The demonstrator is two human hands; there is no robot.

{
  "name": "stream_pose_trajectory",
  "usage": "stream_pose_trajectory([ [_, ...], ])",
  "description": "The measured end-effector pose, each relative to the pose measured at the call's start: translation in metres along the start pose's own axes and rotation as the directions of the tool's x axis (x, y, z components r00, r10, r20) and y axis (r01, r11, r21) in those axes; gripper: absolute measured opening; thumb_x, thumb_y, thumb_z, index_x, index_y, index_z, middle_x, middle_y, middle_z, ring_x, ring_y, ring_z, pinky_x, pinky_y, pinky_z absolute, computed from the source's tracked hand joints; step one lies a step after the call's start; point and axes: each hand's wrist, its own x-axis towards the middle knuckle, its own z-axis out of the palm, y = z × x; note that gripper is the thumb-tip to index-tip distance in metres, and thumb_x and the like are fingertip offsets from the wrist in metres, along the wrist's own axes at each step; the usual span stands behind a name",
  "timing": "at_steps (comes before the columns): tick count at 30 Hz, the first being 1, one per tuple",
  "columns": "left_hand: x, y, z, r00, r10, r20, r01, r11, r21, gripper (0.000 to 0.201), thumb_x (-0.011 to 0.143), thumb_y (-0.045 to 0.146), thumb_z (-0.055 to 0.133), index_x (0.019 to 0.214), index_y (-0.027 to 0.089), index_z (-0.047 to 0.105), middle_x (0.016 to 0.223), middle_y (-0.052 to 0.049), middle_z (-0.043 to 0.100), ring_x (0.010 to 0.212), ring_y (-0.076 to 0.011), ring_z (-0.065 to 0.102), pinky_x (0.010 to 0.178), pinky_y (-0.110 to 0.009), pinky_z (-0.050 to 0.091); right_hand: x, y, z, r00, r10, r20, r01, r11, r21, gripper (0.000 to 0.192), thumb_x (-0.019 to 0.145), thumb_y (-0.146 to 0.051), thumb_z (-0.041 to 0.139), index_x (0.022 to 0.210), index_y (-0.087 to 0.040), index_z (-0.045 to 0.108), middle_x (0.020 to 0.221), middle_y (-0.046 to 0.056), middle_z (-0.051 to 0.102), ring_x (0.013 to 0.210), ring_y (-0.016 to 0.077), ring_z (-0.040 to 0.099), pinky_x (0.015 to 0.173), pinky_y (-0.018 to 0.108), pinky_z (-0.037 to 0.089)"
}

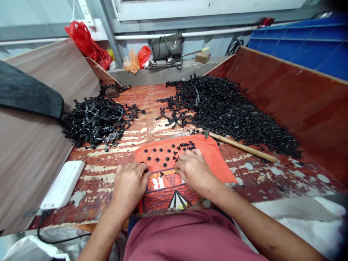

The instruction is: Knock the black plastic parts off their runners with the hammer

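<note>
The worn red tabletop (130, 136) is boxed in by plywood walls: a pale board (35, 145) on the left and a dark red board (299, 105) on the right, leaving an open strip of bare wood between two black piles. A heap of black plastic frames (95, 119) lies to the left, a larger heap of black parts (231, 112) to the right, with a wooden stick (241, 146) lying slantwise at its near edge. A white device (63, 183) sits by the left board.

Both hands rest palm down on an orange cloth (214, 159) spread at the near edge. The left hand (129, 185) has its fingers curled and pinched on a small black piece (146, 170) at the cloth's left side. The right hand (193, 170) lies with fingers bent over the cloth; whether it grips anything cannot be told. Small black caps (157, 154) are scattered on the cloth just beyond the fingertips, too small to judge their facing.
</note>
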Motion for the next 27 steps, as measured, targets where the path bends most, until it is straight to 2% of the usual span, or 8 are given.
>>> stream_pose_trajectory([
  [5, 0.002, 0.024, 0.012, 0.996, 0.094, 0.004, -0.093, 0.990, -0.105, 0.017, 0.092, 0.034, 0.058, 0.090, 0.025, 0.072, 0.085, -0.004, 0.068, 0.085, -0.0232, 0.061, 0.079, -0.038, 0.032, -0.006, -0.014, 0.010, 0.993, -0.109, -0.046, 0.112, 0.991, 0.070, 0.015, 0.091, -0.022, 0.067, 0.077, -0.020, 0.071, 0.082, 0.003, 0.065, 0.088, 0.0214, 0.050, 0.082, 0.038, 0.027],
  [9, 0.010, 0.023, 0.011, 0.998, 0.060, 0.033, -0.057, 0.994, -0.090, 0.026, 0.095, 0.032, 0.050, 0.084, 0.024, 0.072, 0.081, -0.004, 0.067, 0.082, -0.0231, 0.062, 0.076, -0.038, 0.031, -0.007, -0.023, 0.017, 0.986, -0.147, -0.073, 0.156, 0.977, 0.145, 0.010, 0.092, -0.022, 0.066, 0.084, -0.021, 0.071, 0.081, 0.003, 0.067, 0.086, 0.0207, 0.052, 0.083, 0.037, 0.029],
  [10, 0.013, 0.019, 0.008, 0.998, 0.044, 0.044, -0.041, 0.997, -0.072, 0.028, 0.096, 0.033, 0.048, 0.084, 0.024, 0.072, 0.081, -0.004, 0.068, 0.083, -0.0238, 0.062, 0.075, -0.039, 0.030, -0.007, -0.021, 0.015, 0.986, -0.143, -0.085, 0.157, 0.968, 0.194, 0.005, 0.090, -0.022, 0.068, 0.092, -0.022, 0.072, 0.083, 0.002, 0.068, 0.087, 0.0207, 0.053, 0.084, 0.037, 0.030],
  [14, 0.022, 0.006, 0.000, 0.999, -0.011, 0.045, 0.008, 0.998, 0.061, 0.030, 0.095, 0.033, 0.047, 0.082, 0.023, 0.073, 0.084, -0.007, 0.069, 0.085, -0.0278, 0.062, 0.073, -0.040, 0.030, -0.010, 0.005, 0.000, 0.976, 0.006, -0.219, 0.073, 0.933, 0.352, 0.028, 0.092, -0.020, 0.066, 0.120, -0.023, 0.066, 0.095, 0.001, 0.072, 0.092, 0.0195, 0.056, 0.088, 0.035, 0.032],
  [16, 0.022, 0.003, -0.002, 0.999, -0.026, -0.022, 0.028, 0.993, 0.111, 0.028, 0.094, 0.033, 0.048, 0.083, 0.022, 0.072, 0.085, -0.008, 0.069, 0.086, -0.0286, 0.062, 0.073, -0.040, 0.030, -0.017, 0.023, -0.009, 0.954, 0.112, -0.279, -0.008, 0.937, 0.349, 0.018, 0.096, -0.018, 0.060, 0.111, -0.022, 0.069, 0.094, 0.001, 0.071, 0.089, 0.0190, 0.056, 0.087, 0.035, 0.032],
  [19, 0.016, 0.009, -0.001, 0.994, 0.019, -0.105, -0.012, 0.998, 0.065, 0.025, 0.094, 0.032, 0.049, 0.087, 0.022, 0.070, 0.086, -0.008, 0.069, 0.086, -0.0262, 0.061, 0.073, -0.039, 0.031, -0.030, 0.037, -0.016, 0.970, 0.103, -0.219, -0.044, 0.965, 0.258, 0.013, 0.094, -0.015, 0.061, 0.096, -0.020, 0.073, 0.088, 0.003, 0.069, 0.085, 0.0202, 0.054, 0.086, 0.035, 0.032],
  [23, 0.005, 0.027, 0.010, 0.982, 0.174, -0.069, -0.180, 0.979, -0.094, 0.019, 0.093, 0.036, 0.055, 0.092, 0.025, 0.070, 0.086, -0.005, 0.067, 0.084, -0.0221, 0.060, 0.077, -0.037, 0.032, -0.041, 0.025, -0.012, 0.995, -0.013, -0.099, 0.028, 0.988, 0.155, 0.013, 0.092, -0.014, 0.061, 0.093, -0.020, 0.073, 0.085, 0.004, 0.064, 0.087, 0.0217, 0.050, 0.081, 0.035, 0.031],
  [27, 0.001, 0.031, 0.016, 0.983, 0.185, -0.009, -0.185, 0.983, -0.006, 0.020, 0.093, 0.029, 0.054, 0.083, 0.025, 0.071, 0.080, -0.004, 0.065, 0.082, -0.0236, 0.059, 0.078, -0.039, 0.031, -0.038, 0.010, -0.003, 0.995, -0.074, -0.071, 0.075, 0.997, 0.013, 0.013, 0.094, -0.018, 0.059, 0.088, -0.020, 0.070, 0.083, 0.005, 0.060, 0.087, 0.0231, 0.046, 0.078, 0.037, 0.029],
])
